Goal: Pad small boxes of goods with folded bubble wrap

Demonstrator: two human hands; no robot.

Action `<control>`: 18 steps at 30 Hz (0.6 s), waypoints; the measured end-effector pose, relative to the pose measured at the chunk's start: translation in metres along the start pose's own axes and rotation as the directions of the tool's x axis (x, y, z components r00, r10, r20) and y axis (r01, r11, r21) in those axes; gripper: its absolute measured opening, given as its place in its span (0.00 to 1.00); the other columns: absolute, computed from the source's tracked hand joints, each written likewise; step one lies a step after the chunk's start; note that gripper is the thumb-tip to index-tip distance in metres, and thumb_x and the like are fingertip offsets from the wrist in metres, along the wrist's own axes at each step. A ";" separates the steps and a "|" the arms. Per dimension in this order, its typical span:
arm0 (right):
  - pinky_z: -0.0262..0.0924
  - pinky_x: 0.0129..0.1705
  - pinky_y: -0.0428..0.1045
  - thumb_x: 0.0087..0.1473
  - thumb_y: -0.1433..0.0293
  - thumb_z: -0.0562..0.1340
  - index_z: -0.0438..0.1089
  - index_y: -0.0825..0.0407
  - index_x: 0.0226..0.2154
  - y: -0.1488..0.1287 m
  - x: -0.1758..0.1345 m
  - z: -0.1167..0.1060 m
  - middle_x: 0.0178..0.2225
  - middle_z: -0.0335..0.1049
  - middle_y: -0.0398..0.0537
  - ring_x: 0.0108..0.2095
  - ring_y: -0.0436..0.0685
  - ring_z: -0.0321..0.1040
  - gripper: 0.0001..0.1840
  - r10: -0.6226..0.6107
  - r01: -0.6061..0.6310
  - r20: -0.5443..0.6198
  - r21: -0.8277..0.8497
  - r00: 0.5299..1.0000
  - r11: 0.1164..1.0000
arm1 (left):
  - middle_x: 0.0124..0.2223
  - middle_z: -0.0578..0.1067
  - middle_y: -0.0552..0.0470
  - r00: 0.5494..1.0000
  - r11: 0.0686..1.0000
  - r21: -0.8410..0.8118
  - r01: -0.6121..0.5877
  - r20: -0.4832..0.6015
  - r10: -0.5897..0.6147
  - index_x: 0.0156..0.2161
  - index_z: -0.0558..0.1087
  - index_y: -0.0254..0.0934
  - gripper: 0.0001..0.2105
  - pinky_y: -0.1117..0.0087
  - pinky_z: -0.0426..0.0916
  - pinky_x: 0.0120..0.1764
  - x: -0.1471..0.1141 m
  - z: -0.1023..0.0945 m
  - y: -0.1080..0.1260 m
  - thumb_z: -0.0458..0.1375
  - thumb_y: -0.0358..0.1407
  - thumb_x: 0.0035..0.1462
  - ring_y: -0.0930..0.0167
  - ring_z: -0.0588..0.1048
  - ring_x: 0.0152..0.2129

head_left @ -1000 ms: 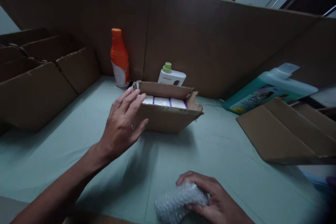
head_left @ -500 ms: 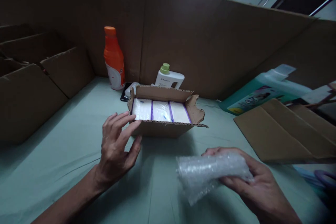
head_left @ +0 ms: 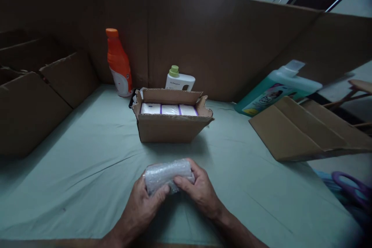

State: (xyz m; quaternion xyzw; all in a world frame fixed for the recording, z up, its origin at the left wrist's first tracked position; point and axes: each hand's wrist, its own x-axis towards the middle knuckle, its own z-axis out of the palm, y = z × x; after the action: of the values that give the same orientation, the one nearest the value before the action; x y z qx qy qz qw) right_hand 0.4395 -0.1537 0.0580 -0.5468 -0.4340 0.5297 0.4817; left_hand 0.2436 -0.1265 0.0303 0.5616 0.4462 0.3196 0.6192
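Clock taken from the bubble-wrapped bundle (head_left: 167,172). At 12 we have an open carton (head_left: 168,128) standing on green cloth (head_left: 95,162), flaps up, white packs (head_left: 170,109) with purple edges in a row inside. Carton's in the way of a white bottle (head_left: 180,80) with a green cap behind it; lower part hidden. At 11, orange bottle (head_left: 118,64), upright near the cardboard wall (head_left: 232,42); a dark flat thing (head_left: 131,102) shows just beside the carton's left end, too covered for us to name. Divided cardboard box (head_left: 31,116) at 10. Teal jug (head_left: 269,93) between 1 and 2, tilted, partly blocked by folded cardboard (head_left: 302,130) at 2. Purple loop (head_left: 348,186) at 3, blurry.

Grip: both hands closed around the bundle, opened only as wide as it is thick. Left hand (head_left: 141,203) has the left end, right hand (head_left: 203,193) the right end, thumbs on the near face; most other fingers we can't see.

Bundle lies crosswise between the two hands, touching both, left end at 9, right end at 3, well apart from the carton. Contents: we can't tell.
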 end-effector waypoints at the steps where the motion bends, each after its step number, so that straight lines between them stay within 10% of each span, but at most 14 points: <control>1: 0.57 0.29 0.44 0.50 0.51 0.71 0.68 0.52 0.34 0.007 0.000 0.002 0.27 0.63 0.39 0.27 0.48 0.59 0.23 0.005 -0.005 0.017 -0.008 1.000 1.000 | 0.38 0.80 0.43 1.000 1.000 0.006 0.028 -0.008 -0.028 0.45 0.77 0.32 0.26 0.66 0.73 0.37 0.000 0.000 -0.001 0.63 0.55 0.54 0.63 0.77 0.33; 9: 0.56 0.31 0.46 0.52 0.46 0.67 0.68 0.52 0.31 0.027 -0.005 -0.018 0.28 0.65 0.41 0.29 0.50 0.61 0.25 -0.016 0.031 0.135 -0.106 0.991 0.994 | 0.31 0.78 0.46 0.992 0.993 0.056 0.101 0.074 -0.105 0.34 0.79 0.33 0.27 0.71 0.67 0.30 0.005 -0.011 -0.002 0.62 0.60 0.52 0.68 0.71 0.27; 13: 0.65 0.35 0.50 0.59 0.46 0.60 0.73 0.52 0.38 0.018 0.026 -0.081 0.34 0.76 0.51 0.34 0.56 0.71 0.25 -0.097 0.071 -0.092 -0.259 0.991 0.963 | 0.33 0.79 0.45 0.971 0.969 0.123 0.214 -0.132 -0.198 0.35 0.79 0.32 0.31 0.69 0.69 0.33 0.016 -0.044 -0.006 0.65 0.63 0.45 0.64 0.74 0.29; 18: 0.68 0.47 0.58 0.52 0.59 0.65 0.75 0.53 0.45 0.018 0.111 -0.164 0.46 0.77 0.58 0.45 0.64 0.73 0.21 -0.347 -0.028 -0.367 -0.720 0.863 0.693 | 0.23 0.73 0.52 0.845 0.933 0.148 0.327 -0.489 -0.219 0.31 0.75 0.33 0.34 0.71 0.62 0.22 0.047 -0.109 -0.008 0.68 0.66 0.33 0.70 0.68 0.20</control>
State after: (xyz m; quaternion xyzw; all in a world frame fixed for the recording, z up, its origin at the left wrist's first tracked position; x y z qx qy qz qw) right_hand 0.6094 -0.0577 0.0183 -0.7595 -0.5179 0.1267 0.3727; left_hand 0.1619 -0.0410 0.0167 0.4654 0.6902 0.3000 0.4658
